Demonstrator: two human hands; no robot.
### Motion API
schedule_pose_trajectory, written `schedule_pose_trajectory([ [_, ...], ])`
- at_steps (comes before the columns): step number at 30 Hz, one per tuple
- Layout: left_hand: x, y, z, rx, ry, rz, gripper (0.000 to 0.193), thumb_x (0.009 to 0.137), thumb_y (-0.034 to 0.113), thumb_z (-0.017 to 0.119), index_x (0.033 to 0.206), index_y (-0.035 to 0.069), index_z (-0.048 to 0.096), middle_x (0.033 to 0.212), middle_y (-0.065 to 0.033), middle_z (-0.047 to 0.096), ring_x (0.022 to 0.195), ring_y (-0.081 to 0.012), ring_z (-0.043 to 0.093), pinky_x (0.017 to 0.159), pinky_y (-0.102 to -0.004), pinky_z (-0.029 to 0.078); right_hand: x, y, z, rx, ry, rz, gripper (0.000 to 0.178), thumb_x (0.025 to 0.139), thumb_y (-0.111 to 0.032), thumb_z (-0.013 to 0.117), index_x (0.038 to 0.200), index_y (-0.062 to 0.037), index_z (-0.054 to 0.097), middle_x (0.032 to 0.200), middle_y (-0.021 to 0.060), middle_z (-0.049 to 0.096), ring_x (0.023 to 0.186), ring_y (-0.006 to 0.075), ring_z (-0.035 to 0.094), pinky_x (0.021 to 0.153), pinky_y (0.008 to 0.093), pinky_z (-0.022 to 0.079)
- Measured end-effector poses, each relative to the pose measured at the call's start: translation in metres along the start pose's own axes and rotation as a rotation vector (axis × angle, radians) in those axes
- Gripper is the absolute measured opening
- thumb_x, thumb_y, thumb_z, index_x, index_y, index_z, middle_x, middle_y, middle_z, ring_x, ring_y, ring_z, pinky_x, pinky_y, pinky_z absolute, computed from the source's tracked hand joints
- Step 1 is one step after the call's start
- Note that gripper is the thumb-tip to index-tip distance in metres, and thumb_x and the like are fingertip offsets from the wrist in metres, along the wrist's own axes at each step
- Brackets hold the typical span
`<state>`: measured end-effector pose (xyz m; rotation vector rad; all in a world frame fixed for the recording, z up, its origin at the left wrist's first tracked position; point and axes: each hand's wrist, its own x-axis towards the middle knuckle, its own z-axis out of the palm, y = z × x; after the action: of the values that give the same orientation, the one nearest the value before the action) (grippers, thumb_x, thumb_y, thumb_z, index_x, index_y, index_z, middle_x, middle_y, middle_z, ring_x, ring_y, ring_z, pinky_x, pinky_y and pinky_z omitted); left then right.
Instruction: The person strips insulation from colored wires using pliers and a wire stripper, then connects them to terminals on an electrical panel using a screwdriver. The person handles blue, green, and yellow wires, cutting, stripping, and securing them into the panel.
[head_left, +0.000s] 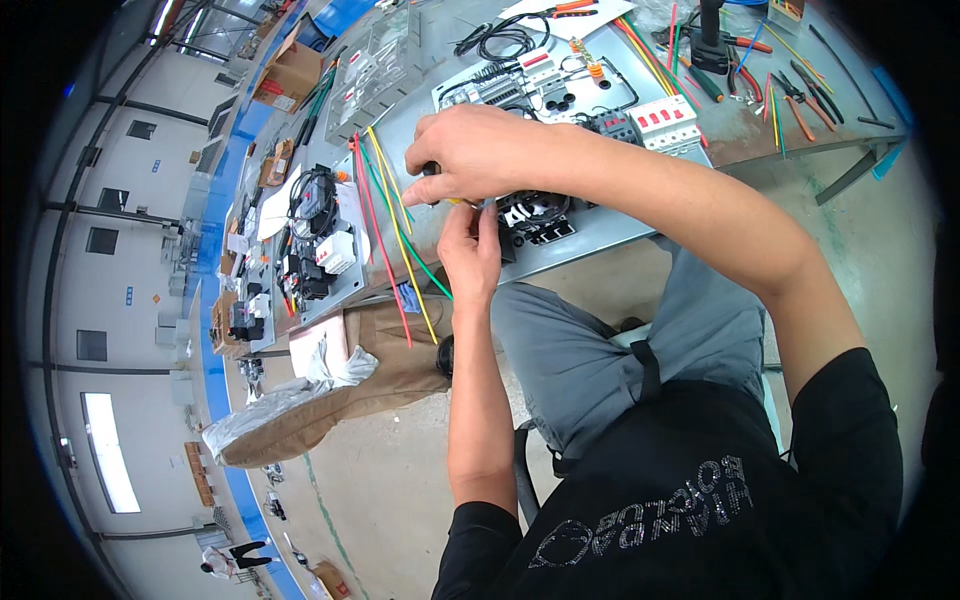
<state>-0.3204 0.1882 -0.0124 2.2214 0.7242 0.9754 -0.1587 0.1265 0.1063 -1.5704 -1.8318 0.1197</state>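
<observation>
My right hand (465,155) is closed around a dark-handled tool (431,169), probably a screwdriver, mostly hidden by the fingers. Just below it, my left hand (470,255) pinches at the near left corner of a metal mounting panel (590,255); what lies between its fingertips is hidden. Beside those fingers sits a black component (507,246) at the panel edge. Black wiring (540,208) lies under my right wrist. The panel also carries a white breaker with red switches (665,118), dark contactors (612,126) and a grey terminal row (485,88).
Red, yellow and green wires (392,215) hang over the table edge at left. Another panel with components (320,250) stands beyond them, near a person's brown-clad leg (330,400). Clear plastic boxes (375,75) are at the back. Pliers (815,90) and a black power tool (710,45) lie at right.
</observation>
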Motion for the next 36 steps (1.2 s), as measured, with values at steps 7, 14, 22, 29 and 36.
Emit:
schedule_pose_trajectory([
  [7,-0.001,-0.007,-0.001,0.005,0.006,0.015,0.015,0.093,0.011,0.075,0.093,-0.003,0.07,0.079,-0.0125,0.063,0.071,-0.026,0.061,0.069,-0.0375,0.049,-0.002,0.023,0.008,0.058,0.431,-0.085,0.072,0.087,-0.066,0.071,0.111,0.0021,0.076,0.113,0.0206,0.072,0.107,0.0396,0.069,0.093,0.0422,0.055],
  [14,-0.002,-0.012,0.013,0.072,0.179,-0.009,0.017,0.093,0.01,0.078,0.085,-0.002,0.068,0.072,-0.0028,0.062,0.067,-0.0089,0.053,0.063,-0.0284,0.046,-0.021,0.043,0.002,0.042,0.08,0.03,0.087,0.07,-0.077,0.076,0.103,0.0034,0.079,0.094,0.0234,0.076,0.093,0.0383,0.074,0.087,0.045,0.058],
  [22,0.008,-0.016,0.021,0.241,0.071,0.013,0.011,0.094,0.008,0.07,0.097,-0.002,0.07,0.077,-0.0084,0.07,0.071,-0.0151,0.063,0.071,-0.0325,0.051,-0.016,0.03,0.032,-0.059,-0.018,0.199,0.04,0.074,-0.039,0.085,0.09,-0.0027,0.078,0.097,0.0102,0.069,0.112,0.0318,0.065,0.11,0.0569,0.038],
  [29,0.002,-0.015,-0.004,-0.058,-0.079,-0.039,0.019,0.099,0.01,0.069,0.113,-0.002,0.072,0.092,-0.007,0.073,0.083,-0.0124,0.063,0.078,-0.0303,0.051,-0.016,0.032,0.032,-0.031,-0.057,0.137,0.045,0.076,-0.045,0.082,0.089,-0.0026,0.079,0.104,0.0125,0.07,0.12,0.0321,0.063,0.12,0.0597,0.03],
  [36,0.0,-0.015,0.002,-0.068,0.029,-0.046,0.016,0.098,0.01,0.073,0.107,-0.003,0.074,0.091,-0.0013,0.073,0.083,-0.0066,0.059,0.075,-0.0258,0.049,-0.023,0.037,0.04,-0.079,0.024,0.103,0.041,0.075,-0.046,0.083,0.085,-0.0067,0.078,0.104,0.0135,0.073,0.134,0.0338,0.057,0.123,0.0574,0.027],
])
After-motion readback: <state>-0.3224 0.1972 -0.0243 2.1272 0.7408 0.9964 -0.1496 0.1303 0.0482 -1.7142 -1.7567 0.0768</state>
